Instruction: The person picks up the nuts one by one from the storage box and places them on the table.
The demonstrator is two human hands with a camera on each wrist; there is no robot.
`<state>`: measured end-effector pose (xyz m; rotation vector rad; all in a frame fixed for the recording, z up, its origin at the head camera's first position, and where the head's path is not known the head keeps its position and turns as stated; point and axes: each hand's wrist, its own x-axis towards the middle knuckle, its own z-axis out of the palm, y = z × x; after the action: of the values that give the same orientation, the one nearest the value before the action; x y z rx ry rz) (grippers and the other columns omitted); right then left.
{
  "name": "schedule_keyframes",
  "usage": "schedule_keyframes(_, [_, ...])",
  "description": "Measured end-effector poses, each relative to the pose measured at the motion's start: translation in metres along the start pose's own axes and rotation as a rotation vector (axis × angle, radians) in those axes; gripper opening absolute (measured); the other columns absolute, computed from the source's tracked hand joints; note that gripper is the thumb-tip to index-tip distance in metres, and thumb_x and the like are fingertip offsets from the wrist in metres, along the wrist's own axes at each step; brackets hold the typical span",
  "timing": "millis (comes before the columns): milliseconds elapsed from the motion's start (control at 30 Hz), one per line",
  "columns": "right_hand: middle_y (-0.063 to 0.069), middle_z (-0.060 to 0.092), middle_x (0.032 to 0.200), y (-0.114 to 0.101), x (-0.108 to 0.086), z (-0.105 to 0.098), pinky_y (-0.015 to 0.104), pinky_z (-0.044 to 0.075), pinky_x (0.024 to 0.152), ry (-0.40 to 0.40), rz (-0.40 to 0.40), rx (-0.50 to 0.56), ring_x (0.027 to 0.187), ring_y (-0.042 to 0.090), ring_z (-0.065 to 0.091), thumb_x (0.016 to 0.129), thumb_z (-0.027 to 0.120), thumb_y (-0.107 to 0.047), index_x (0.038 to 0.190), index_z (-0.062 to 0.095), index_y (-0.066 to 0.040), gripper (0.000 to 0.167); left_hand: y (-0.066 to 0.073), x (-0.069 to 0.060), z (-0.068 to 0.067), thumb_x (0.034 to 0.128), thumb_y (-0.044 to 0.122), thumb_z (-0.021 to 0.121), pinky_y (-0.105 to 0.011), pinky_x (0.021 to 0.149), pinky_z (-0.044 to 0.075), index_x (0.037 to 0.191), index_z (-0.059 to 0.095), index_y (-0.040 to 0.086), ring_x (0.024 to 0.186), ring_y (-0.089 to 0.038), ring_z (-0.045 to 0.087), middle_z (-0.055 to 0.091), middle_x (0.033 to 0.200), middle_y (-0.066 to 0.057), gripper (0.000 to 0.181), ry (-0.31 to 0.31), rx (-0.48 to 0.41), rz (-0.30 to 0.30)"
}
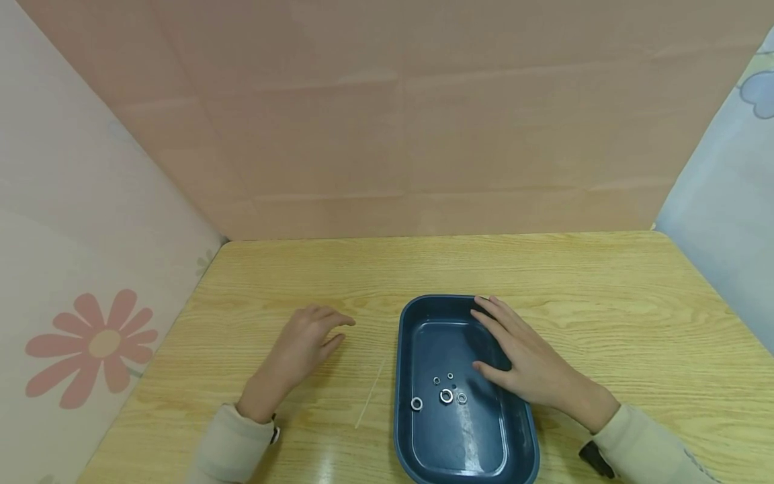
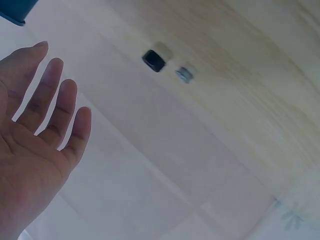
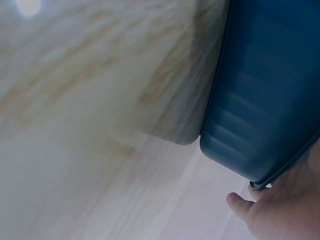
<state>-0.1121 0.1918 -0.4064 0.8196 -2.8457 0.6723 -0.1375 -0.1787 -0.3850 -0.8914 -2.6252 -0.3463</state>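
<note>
A dark blue tray [image 1: 526, 447] lies on the table with several small ring-shaped metal pieces, like nuts or washers [image 1: 446, 396], on its floor. My right hand [image 1: 535, 366] reaches over the tray's right side, fingers extended and thumb apart, holding none of the pieces. In the right wrist view the right hand [image 3: 290, 205] is beside the tray's rim; whether it touches is unclear. Left of the tray, my left hand [image 1: 302, 346] hovers with loosely bent fingers. The left wrist view shows the left hand [image 2: 40, 140] holding nothing, fingers spread.
Two small things, a black block [image 2: 154, 60] and a grey metallic piece [image 2: 184, 74], sit on the wooden table [image 1: 326, 269] in the left wrist view. A thin pale strip [image 1: 369, 393] lies left of the tray. Papered walls bound the table's back and sides.
</note>
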Motion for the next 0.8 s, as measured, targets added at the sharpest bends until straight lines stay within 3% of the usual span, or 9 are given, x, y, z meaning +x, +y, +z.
schedule_keyframes(533, [0.013,0.028,0.161,-0.001,0.001,0.000,0.065,0.033,0.109,0.004,-0.006,0.002,0.152,0.036,0.017,0.087,0.074,-0.036,0.148,0.041,-0.003,0.077,0.026,0.013,-0.006,0.0768,0.011,0.084,-0.037,0.083,0.053,0.104,0.076,0.018,0.093,-0.018,0.065,0.075,0.101,0.003,0.029,0.022,-0.030,0.057])
schedule_keyframes(800, [0.013,0.028,0.161,-0.001,0.001,0.001,0.064,0.033,0.108,0.015,-0.014,-0.003,0.152,0.036,0.018,0.087,0.075,-0.035,0.148,0.041,-0.004,0.077,0.038,0.021,-0.008,0.0807,0.013,0.082,-0.036,0.087,0.052,0.106,0.075,0.020,0.095,-0.015,0.064,0.074,0.104,0.005,0.027,-0.003,-0.025,0.070])
